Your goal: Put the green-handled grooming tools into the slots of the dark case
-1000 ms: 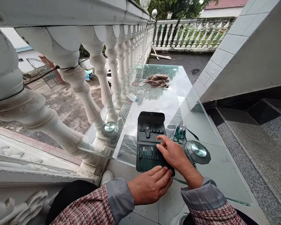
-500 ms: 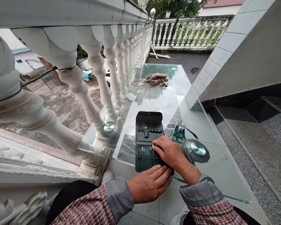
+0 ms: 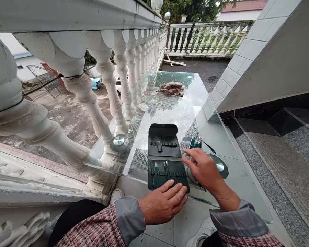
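Note:
A black manicure case (image 3: 164, 151) lies unfolded on the glass table (image 3: 110, 168). Several slim tools with dark green handles (image 3: 158, 168) stand in the loops of its near half; the far half has bare loops and a snap strap. My left hand (image 3: 163, 202) rests flat on the case's near right corner, fingers stretched. Just right of the case, my right hand (image 3: 204, 169) hovers with fingers apart and nothing visible in them. Beyond its fingertips are green nail clippers (image 3: 197, 142), partly covered by the hand. A thin dark-handled tool (image 3: 208, 146) lies beside them.
Round metal-topped table supports (image 3: 119, 140) show through the glass. A crumpled brown cloth (image 3: 171, 89) and a small card (image 3: 143, 107) lie farther back. White balusters (image 3: 106, 72) line the left; stone steps (image 3: 270, 144) rise on the right.
My right hand has moved off the case to the right, over the clippers and the right table support, and its fingers have spread. My left hand stays on the case's corner.

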`<state>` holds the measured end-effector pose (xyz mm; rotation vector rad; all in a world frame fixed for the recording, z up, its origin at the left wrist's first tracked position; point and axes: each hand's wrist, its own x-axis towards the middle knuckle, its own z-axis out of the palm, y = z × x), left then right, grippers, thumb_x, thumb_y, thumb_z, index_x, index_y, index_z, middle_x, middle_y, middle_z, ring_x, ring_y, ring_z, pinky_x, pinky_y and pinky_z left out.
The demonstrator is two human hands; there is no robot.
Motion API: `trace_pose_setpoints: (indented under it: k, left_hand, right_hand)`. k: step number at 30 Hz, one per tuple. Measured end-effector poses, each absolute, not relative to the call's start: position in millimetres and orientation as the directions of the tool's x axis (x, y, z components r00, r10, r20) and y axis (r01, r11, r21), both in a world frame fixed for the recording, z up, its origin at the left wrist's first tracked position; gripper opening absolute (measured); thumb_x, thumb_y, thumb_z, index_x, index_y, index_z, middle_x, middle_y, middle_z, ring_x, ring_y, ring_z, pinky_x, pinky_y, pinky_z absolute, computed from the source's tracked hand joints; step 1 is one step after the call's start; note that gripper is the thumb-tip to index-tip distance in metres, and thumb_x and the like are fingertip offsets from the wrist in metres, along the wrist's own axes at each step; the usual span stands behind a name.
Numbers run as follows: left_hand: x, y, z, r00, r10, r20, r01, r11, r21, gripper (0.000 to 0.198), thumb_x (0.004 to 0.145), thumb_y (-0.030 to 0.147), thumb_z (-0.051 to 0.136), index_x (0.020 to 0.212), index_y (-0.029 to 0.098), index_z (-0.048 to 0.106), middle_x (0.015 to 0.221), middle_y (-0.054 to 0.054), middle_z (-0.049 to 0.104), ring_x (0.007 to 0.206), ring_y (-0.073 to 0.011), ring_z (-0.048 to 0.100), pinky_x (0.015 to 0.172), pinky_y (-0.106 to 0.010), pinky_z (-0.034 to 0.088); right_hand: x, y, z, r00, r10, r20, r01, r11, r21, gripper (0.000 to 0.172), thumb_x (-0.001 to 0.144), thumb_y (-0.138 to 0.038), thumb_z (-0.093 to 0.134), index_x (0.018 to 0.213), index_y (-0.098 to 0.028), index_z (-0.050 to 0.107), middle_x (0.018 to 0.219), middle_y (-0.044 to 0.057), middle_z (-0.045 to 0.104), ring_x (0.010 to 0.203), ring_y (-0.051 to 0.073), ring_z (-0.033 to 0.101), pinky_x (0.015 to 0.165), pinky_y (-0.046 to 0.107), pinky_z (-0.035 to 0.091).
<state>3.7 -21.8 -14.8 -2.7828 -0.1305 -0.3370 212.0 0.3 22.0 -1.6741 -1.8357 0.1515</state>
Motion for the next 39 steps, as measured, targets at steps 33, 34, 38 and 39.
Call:
trace_pose_setpoints:
  k: [33, 34, 38, 39]
  left_hand:
    - [7, -21, -11, 0.972, 0.039, 0.231, 0.116, -0.937, -0.329, 0.042, 0.096, 0.024, 0.035, 0.132, 0.005, 0.04, 0.137, -0.016, 0.041, 0.127, -0.0279, 0.04, 0.108, -0.04, 0.035]
    - [7, -21, -11, 0.973, 0.039, 0.228, 0.115, -0.937, -0.33, 0.042, 0.096, 0.024, 0.035, 0.132, 0.005, 0.04, 0.137, -0.016, 0.041, 0.127, -0.0279, 0.04, 0.108, -0.04, 0.035]
    - [7, -21, -11, 0.975, 0.039, 0.221, 0.112, -0.937, -0.33, 0.041, 0.095, 0.023, 0.035, 0.132, 0.005, 0.04, 0.137, -0.016, 0.041, 0.127, -0.0274, 0.04, 0.108, -0.041, 0.035]
    - [7, -21, -11, 0.974, 0.04, 0.221, 0.113, -0.938, -0.328, 0.041, 0.095, 0.024, 0.035, 0.132, 0.005, 0.04, 0.138, -0.016, 0.04, 0.127, -0.0273, 0.04, 0.108, -0.041, 0.035]
  right_hand:
    - [272, -47, 20, 0.227, 0.954, -0.198, 0.952, -0.26, -0.16, 0.014, 0.084, -0.024, 0.04, 0.072, -0.022, 0.047, 0.082, 0.002, 0.058, 0.068, 0.015, 0.052, 0.056, 0.026, 0.028]
    - [272, -47, 20, 0.222, 0.954, -0.2, 0.955, -0.254, -0.155, 0.014, 0.084, -0.024, 0.04, 0.072, -0.022, 0.047, 0.083, 0.002, 0.058, 0.069, 0.016, 0.052, 0.056, 0.026, 0.028]
    - [273, -47, 19, 0.211, 0.959, -0.188, 0.954, -0.244, -0.173, 0.013, 0.084, -0.024, 0.039, 0.072, -0.022, 0.045, 0.083, 0.001, 0.057, 0.069, 0.015, 0.052, 0.056, 0.026, 0.028]
    - [273, -47, 18, 0.212, 0.96, -0.183, 0.952, -0.246, -0.184, 0.012, 0.083, -0.024, 0.039, 0.072, -0.022, 0.044, 0.083, 0.001, 0.057, 0.069, 0.015, 0.052, 0.056, 0.026, 0.028]
